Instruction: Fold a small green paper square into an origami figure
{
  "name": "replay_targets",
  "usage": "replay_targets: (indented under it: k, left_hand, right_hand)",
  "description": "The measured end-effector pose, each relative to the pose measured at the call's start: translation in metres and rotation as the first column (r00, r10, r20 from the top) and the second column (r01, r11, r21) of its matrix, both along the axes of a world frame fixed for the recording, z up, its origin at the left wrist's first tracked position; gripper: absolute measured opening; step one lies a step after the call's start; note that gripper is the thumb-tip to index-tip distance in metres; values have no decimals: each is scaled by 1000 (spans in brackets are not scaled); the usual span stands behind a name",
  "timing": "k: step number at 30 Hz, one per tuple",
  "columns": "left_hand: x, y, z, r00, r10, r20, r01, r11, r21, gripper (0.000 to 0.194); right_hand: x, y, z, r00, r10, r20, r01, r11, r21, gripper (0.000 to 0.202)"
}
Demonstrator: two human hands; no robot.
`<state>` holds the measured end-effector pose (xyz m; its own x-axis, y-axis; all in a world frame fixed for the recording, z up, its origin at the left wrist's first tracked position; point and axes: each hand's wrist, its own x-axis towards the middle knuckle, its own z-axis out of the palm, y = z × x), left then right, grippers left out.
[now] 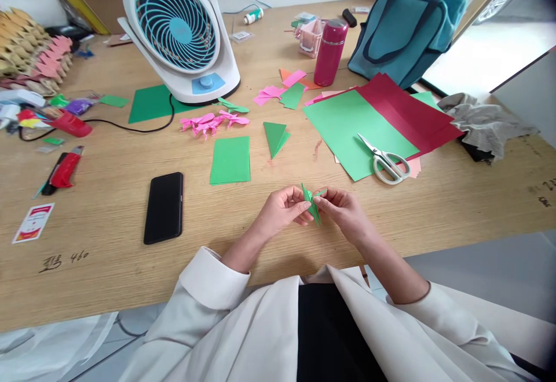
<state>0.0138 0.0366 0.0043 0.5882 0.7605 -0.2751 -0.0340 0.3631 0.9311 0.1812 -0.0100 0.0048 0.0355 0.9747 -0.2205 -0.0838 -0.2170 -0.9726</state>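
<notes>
A small folded green paper piece (311, 203) with pointed ends is held over the front part of the table. My left hand (286, 205) pinches it from the left, thumb on top. From the right, my right hand (341, 211) grips its edge between thumb and forefinger. Parts of the piece are hidden by the fingers. Beyond my hands lie a folded green triangle (274, 138) and a green paper rectangle (230, 160). Several folded pink paper figures (208, 124) sit farther back, with a green one (233, 105) behind them.
White-handled scissors (384, 160) rest on a large green sheet (347, 127), beside dark red sheets (403, 109). A black phone (164, 208) lies left. Behind stand a fan (180, 31), a magenta flask (330, 51) and a teal bag (408, 28). A cord (125, 130) crosses the left side.
</notes>
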Motion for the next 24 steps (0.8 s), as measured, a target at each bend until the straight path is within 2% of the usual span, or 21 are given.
replay_targets:
  k: [5, 11, 14, 17, 19, 20, 22, 24]
  left_hand:
    - [2, 0, -5, 1000, 17, 21, -17, 1000, 13, 41]
    - [5, -4, -5, 989, 143, 44, -144, 989, 35, 39]
    - [5, -5, -4, 991, 128, 43, -129, 991, 22, 39]
    - [2, -2, -4, 989, 142, 30, -144, 984, 105, 35]
    - [-2, 2, -2, 979, 202, -13, -191, 946, 262, 30]
    - [-4, 4, -2, 972, 232, -46, -200, 909, 367, 27]
    - [-9, 8, 0, 956, 277, -93, -177, 800, 573, 18]
    - [-12, 11, 1, 953, 286, -96, -135, 690, 711, 9]
  right_hand:
    - [2, 1, 1, 998, 56, -11, -56, 998, 17, 42]
    - [-2, 1, -3, 986, 131, -100, -124, 990, 74, 39]
    - [-3, 0, -5, 986, 148, -83, -142, 987, 72, 36]
    - [-2, 1, -6, 990, 124, -61, -121, 991, 58, 34]
    - [1, 1, -6, 994, 102, -41, -99, 994, 53, 34]
    - [2, 1, -6, 995, 99, -28, -98, 994, 52, 34]
    - [4, 0, -7, 993, 115, 14, -115, 992, 54, 30]
    - [6, 0, -8, 988, 135, 74, -140, 989, 56, 27]
